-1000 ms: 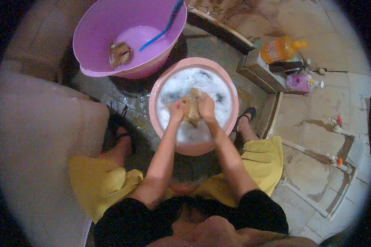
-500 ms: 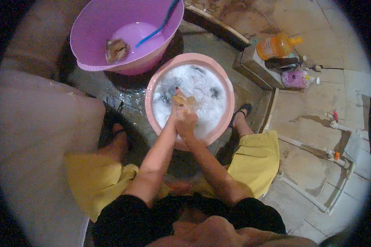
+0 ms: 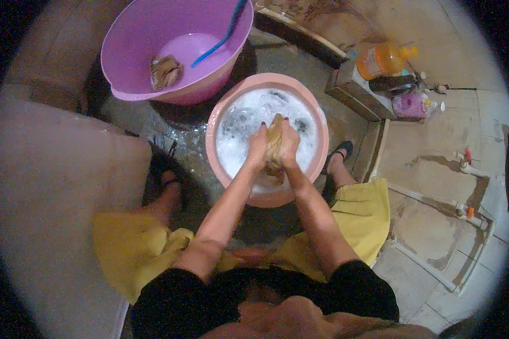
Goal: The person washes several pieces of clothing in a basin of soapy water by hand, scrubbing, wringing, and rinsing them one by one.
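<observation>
Over a round pink basin (image 3: 314,104) full of white suds, I hold a wet tan cloth (image 3: 275,144) between both hands. My left hand (image 3: 258,147) is closed on its left side, and my right hand (image 3: 290,141) grips its right side. The cloth hangs bunched between them, its lower end near the basin's near rim. Dark patches show through the foam (image 3: 234,113) around my hands; what lies under the suds is hidden.
A large purple tub (image 3: 136,39) at the far left holds water, a crumpled brown cloth (image 3: 166,72) and a blue hose (image 3: 212,52). On a ledge at right stand an orange bottle (image 3: 379,61) and a pink bottle (image 3: 411,105). White pipes (image 3: 435,200) run along the tiled wall.
My hands have moved apart from being pressed together low over the suds. The cloth now shows stretched lengthwise between them. The whole view has shifted slightly.
</observation>
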Demonstrator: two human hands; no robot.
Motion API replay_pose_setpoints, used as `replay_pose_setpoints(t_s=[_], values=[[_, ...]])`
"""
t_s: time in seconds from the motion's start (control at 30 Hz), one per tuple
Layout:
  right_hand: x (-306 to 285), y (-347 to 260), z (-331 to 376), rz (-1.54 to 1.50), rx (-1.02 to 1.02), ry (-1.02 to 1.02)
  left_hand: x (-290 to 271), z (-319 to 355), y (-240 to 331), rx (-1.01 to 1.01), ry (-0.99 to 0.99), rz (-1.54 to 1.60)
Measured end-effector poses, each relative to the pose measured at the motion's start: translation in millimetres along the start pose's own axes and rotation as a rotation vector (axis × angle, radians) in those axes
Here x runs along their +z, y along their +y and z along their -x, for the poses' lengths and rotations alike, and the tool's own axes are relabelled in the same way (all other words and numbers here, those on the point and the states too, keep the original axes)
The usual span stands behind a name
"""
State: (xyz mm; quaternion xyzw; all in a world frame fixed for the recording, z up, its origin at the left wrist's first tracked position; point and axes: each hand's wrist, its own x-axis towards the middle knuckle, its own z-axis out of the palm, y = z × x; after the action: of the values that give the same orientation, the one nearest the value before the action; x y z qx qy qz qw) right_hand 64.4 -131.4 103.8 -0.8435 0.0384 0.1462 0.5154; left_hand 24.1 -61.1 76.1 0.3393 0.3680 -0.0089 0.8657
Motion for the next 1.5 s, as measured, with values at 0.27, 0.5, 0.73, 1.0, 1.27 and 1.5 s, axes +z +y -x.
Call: replay_pose_setpoints(t_s=[0.27,0.5,0.73,1.0,1.27,1.5], values=[[-31.3,33.3,-26.0,0.519,-0.119,-0.182,8.8,2.1,-12.5,-0.020,0.005,-0.059],[-88.0,-72.6,-27.4,0.278,-0.204,-0.872,2.5,27.0,88.4,0.627,-0.336,-1.034],[-69.0,4.8,-1.1,-0.505,-0.067,-0.568,5.7,20.6,73.4,0.079,-0.374,-0.157],[25.0,-54.3,64.3,0.679,-0.381,-0.166,-44.2,-15.9,21.5,0.111,-0.033,-0.065],[54.8,-62.5,61.0,0.577,-0.450,0.005,-102.5,-45.9,14.4,-0.081,-0.268,0.260],[-15.6,27.6,-26.3,0.262,-0.124,0.021,11.5,4.7,14.3,0.073,0.082,0.088]])
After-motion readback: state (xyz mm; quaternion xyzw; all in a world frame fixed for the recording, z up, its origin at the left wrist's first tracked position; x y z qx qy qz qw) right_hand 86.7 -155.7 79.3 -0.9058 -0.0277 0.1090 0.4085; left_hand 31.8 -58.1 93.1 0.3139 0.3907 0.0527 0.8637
